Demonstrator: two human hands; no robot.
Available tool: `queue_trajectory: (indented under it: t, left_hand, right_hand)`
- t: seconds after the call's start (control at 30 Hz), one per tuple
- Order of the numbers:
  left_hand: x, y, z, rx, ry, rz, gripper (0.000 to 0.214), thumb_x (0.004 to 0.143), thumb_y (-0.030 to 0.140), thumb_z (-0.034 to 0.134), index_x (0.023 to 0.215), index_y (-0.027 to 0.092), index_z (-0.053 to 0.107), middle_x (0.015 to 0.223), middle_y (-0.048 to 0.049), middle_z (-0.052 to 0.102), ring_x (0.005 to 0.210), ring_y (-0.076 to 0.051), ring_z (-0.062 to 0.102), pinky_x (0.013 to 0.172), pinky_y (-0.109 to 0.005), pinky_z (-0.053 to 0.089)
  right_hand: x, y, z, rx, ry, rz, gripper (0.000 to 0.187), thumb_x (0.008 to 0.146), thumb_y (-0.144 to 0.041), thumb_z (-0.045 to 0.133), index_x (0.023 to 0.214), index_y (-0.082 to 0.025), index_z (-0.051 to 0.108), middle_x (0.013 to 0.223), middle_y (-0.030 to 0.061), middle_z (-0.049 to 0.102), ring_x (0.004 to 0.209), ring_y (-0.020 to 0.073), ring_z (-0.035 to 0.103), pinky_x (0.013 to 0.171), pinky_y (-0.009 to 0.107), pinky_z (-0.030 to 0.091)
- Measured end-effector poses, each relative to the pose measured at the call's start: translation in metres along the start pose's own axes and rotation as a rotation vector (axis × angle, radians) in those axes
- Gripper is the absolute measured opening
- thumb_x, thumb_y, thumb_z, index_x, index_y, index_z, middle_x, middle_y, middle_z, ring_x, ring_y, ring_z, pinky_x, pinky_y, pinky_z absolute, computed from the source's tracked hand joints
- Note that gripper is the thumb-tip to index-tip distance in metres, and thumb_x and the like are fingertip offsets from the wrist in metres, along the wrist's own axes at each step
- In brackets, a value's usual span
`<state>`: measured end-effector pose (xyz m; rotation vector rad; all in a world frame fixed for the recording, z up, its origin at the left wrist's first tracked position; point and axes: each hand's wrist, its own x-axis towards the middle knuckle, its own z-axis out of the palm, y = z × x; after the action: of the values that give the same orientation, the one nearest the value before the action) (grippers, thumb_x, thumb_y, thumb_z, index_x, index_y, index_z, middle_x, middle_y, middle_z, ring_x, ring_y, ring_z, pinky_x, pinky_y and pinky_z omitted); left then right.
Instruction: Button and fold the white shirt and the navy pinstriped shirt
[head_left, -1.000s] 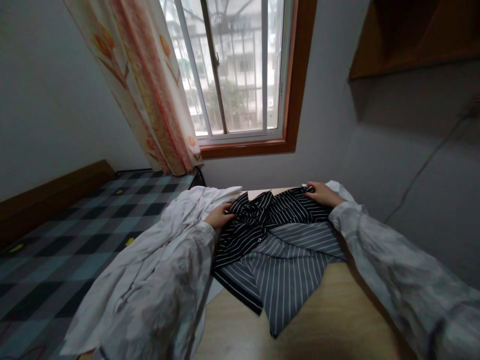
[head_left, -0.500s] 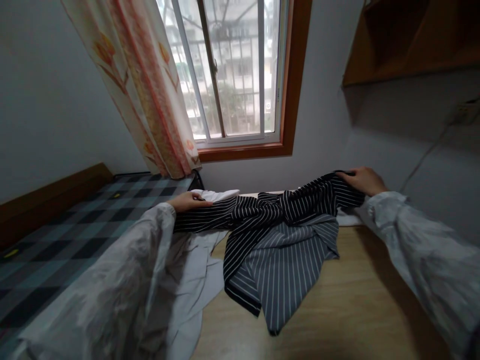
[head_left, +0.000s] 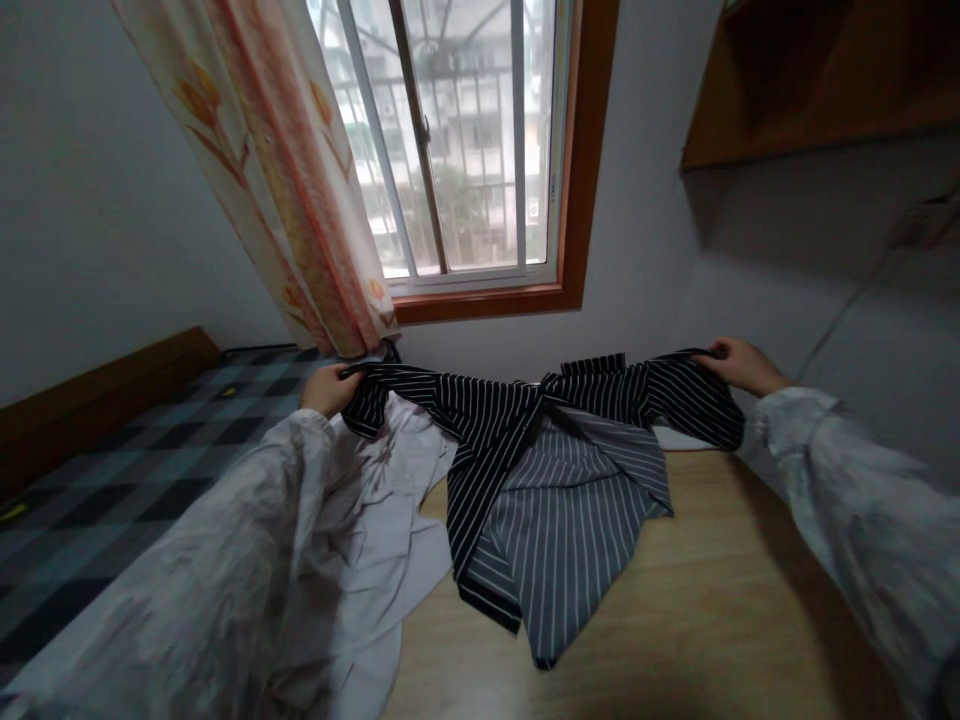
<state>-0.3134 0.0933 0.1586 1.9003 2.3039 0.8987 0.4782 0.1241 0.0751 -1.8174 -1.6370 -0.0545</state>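
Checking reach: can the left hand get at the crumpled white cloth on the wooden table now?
Probably not freely: left hand grips the black white-striped shirt, stretched taut with right hand. White cloth lies uncovered just below.

Both sleeved arms reach forward, spread wide; left hand (head_left: 327,388) and right hand (head_left: 739,365) each closed in a pinching grip

The shirt (head_left: 525,450) is black with thin white stripes, its inner side a paler grey with the same stripes. A plain white garment (head_left: 390,520) lies on the light wood-grain counter (head_left: 712,600). The bed (head_left: 112,470) is checked teal, grey and black; the curtain (head_left: 300,180) is cream with orange-pink floral print.
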Motion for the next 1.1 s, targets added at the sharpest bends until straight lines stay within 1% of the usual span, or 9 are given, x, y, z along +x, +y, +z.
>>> queue_trajectory:
  t: [0.07,0.2,0.37,0.5,0.6,0.73,0.9,1.0,1.1]
  left_hand:
    - [-0.003,0.002,0.004,0.086,0.06,-0.031,0.049,0.091,0.054,0.061,0.11,0.012,0.08,0.101,-0.0118,0.08,0.097,-0.03,0.071,0.076,-0.031,0.048]
    - [-0.022,0.02,0.023,0.24,-0.081,-0.004,0.047,0.086,0.044,0.07,0.12,0.011,0.073,0.12,-0.0192,0.076,0.109,-0.036,0.071,0.086,-0.037,0.052]
    - [-0.075,0.068,0.05,0.245,0.063,0.374,0.053,0.091,0.034,0.065,0.139,0.015,0.06,0.146,-0.0208,0.063,0.135,-0.039,0.058,0.114,-0.046,0.042]
    - [-0.14,0.103,0.084,0.129,-0.148,0.66,0.037,0.098,0.05,0.063,0.121,0.021,0.068,0.124,-0.0142,0.07,0.117,-0.034,0.065,0.105,-0.045,0.046]
    - [-0.183,0.115,0.115,0.103,-0.259,0.689,0.04,0.089,0.058,0.076,0.109,0.024,0.07,0.111,-0.0127,0.071,0.104,-0.034,0.067,0.095,-0.044,0.047]
    - [-0.207,0.12,0.141,0.118,-0.243,0.648,0.023,0.098,0.046,0.069,0.103,0.024,0.073,0.106,-0.0127,0.072,0.101,-0.032,0.067,0.089,-0.044,0.046]
    - [-0.201,0.126,0.132,0.178,-0.223,0.7,0.021,0.105,0.032,0.059,0.102,0.021,0.077,0.105,-0.0124,0.076,0.099,-0.03,0.07,0.087,-0.043,0.044]
    - [-0.198,0.127,0.12,0.204,-0.136,0.708,0.03,0.11,0.036,0.053,0.107,0.022,0.079,0.1,-0.0097,0.079,0.093,-0.027,0.071,0.086,-0.042,0.044]
    - [-0.202,0.127,0.111,0.212,-0.048,0.749,0.034,0.112,0.038,0.05,0.118,0.023,0.08,0.097,-0.0084,0.081,0.088,-0.025,0.072,0.088,-0.043,0.046]
  right_hand:
    - [-0.002,-0.003,0.003,-0.005,0.038,0.058,0.045,0.096,-0.059,0.067,0.1,-0.015,0.074,0.101,0.0271,0.074,0.086,0.027,0.067,0.079,0.041,0.049]
    - [-0.017,-0.023,0.016,-0.119,-0.026,0.019,0.047,0.087,-0.046,0.074,0.121,-0.014,0.07,0.125,0.0257,0.07,0.113,0.0369,0.068,0.097,0.046,0.053]
    - [-0.067,-0.08,0.03,-0.082,-0.137,-0.311,0.036,0.092,-0.04,0.064,0.12,-0.02,0.072,0.13,0.0185,0.071,0.125,0.0355,0.065,0.111,0.045,0.049]
    - [-0.124,-0.123,0.042,-0.003,-0.378,-0.49,0.036,0.095,-0.045,0.067,0.123,-0.023,0.072,0.124,0.0136,0.076,0.114,0.0326,0.069,0.105,0.043,0.051]
    - [-0.154,-0.134,0.055,-0.038,-0.428,-0.533,0.043,0.091,-0.045,0.072,0.127,-0.022,0.073,0.124,0.0148,0.076,0.114,0.0341,0.069,0.102,0.043,0.051]
    - [-0.16,-0.131,0.065,-0.106,-0.412,-0.432,0.035,0.094,-0.044,0.068,0.12,-0.021,0.076,0.111,0.013,0.077,0.103,0.0312,0.071,0.091,0.038,0.051]
    - [-0.147,-0.143,0.046,0.004,-0.297,-0.398,0.024,0.095,-0.042,0.066,0.096,-0.021,0.078,0.095,0.0117,0.075,0.095,0.0288,0.067,0.087,0.037,0.049]
    - [-0.152,-0.165,0.024,0.092,-0.091,-0.463,0.016,0.093,-0.033,0.067,0.097,-0.02,0.075,0.105,0.0131,0.076,0.106,0.0311,0.065,0.099,0.042,0.047]
    - [-0.175,-0.191,0.008,0.0,-0.098,-0.488,0.013,0.092,-0.028,0.067,0.098,-0.019,0.073,0.102,0.0137,0.075,0.103,0.0314,0.065,0.095,0.04,0.045]
